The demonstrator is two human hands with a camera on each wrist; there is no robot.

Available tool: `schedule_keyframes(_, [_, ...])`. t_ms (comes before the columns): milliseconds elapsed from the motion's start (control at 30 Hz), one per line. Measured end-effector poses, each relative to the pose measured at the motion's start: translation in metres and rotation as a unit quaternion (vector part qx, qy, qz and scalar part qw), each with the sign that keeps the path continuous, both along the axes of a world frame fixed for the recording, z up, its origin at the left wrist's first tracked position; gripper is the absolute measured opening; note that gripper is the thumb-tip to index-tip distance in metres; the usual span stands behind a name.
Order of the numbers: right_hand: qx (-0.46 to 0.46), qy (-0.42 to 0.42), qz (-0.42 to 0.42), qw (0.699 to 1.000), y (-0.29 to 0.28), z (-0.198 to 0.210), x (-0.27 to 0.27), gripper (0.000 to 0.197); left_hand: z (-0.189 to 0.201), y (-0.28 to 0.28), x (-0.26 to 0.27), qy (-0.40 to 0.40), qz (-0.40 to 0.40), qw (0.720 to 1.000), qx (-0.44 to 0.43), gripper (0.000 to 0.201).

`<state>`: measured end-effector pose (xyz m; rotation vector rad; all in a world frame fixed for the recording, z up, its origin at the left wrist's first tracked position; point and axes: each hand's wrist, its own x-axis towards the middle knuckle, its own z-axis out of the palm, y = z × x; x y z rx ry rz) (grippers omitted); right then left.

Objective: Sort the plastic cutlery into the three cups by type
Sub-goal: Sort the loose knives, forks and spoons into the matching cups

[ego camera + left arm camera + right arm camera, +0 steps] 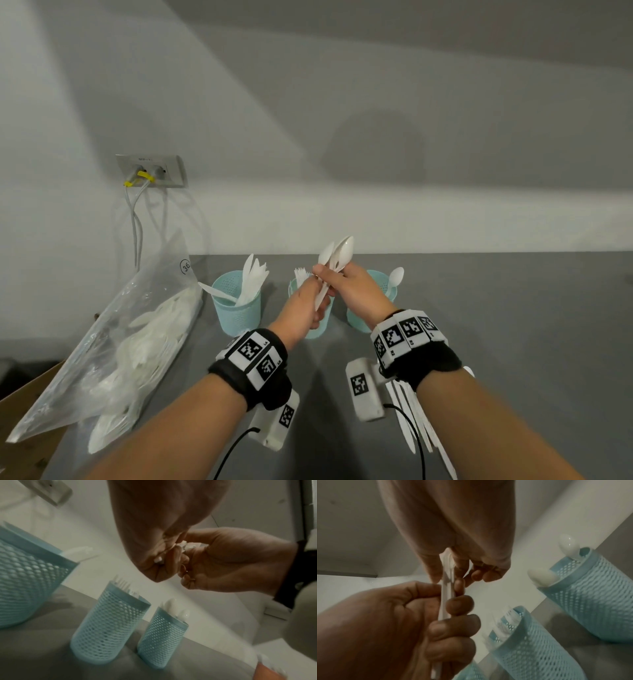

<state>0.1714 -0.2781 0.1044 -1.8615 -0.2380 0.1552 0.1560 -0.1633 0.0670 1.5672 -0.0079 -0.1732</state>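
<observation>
Both hands hold one bundle of white plastic spoons [337,257] upright above the cups. My left hand [313,298] grips the handles [447,588] low down, and my right hand [329,275] pinches them just above. Three pale blue mesh cups stand in a row near the wall. The left cup [236,311] holds knives. Forks stand in the middle cup [109,627], which sits partly hidden behind my left hand in the head view. The right cup [594,595] holds spoons.
A clear plastic bag [130,346] of white cutlery leans at the left over a cardboard box [20,418]. Several loose white knives [418,421] lie on the grey table [513,325] under my right wrist. A wall socket [150,169] with cables is behind the bag.
</observation>
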Motion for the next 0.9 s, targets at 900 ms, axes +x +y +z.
schedule_keyframes(900, [-0.072,0.061,-0.212,0.973,-0.096,-0.059,0.04,0.029,-0.054,-0.074,0.044,-0.241,0.026,0.795,0.556,0.036])
